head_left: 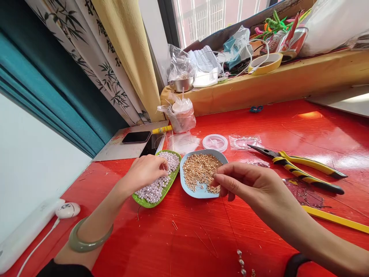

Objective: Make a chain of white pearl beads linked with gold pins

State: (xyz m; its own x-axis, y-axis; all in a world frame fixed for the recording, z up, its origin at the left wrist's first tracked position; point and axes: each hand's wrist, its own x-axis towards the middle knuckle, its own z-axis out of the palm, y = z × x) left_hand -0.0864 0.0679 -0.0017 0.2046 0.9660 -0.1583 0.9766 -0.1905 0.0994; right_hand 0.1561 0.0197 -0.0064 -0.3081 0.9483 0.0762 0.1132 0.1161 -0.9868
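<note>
My left hand (148, 170) reaches over the green tray (150, 204) of pale lilac pearl beads (151, 192). Its fingers are curled together at the beads, and whatever lies between the tips is hidden. At the right edge of the light blue tray (188, 188), full of small gold beads (198, 168), my right hand (245, 182) pinches a thin thread (230, 225). From there the thread runs down to a short row of strung pearl beads (240, 262) near the bottom edge.
Yellow-black pliers (300, 165) lie at the right, above a yellow strip (337, 219). Behind the trays are a round plastic lid (215, 142), a bagged cup (182, 115) and a phone (136, 137). A cluttered ledge (230, 88) runs along the back.
</note>
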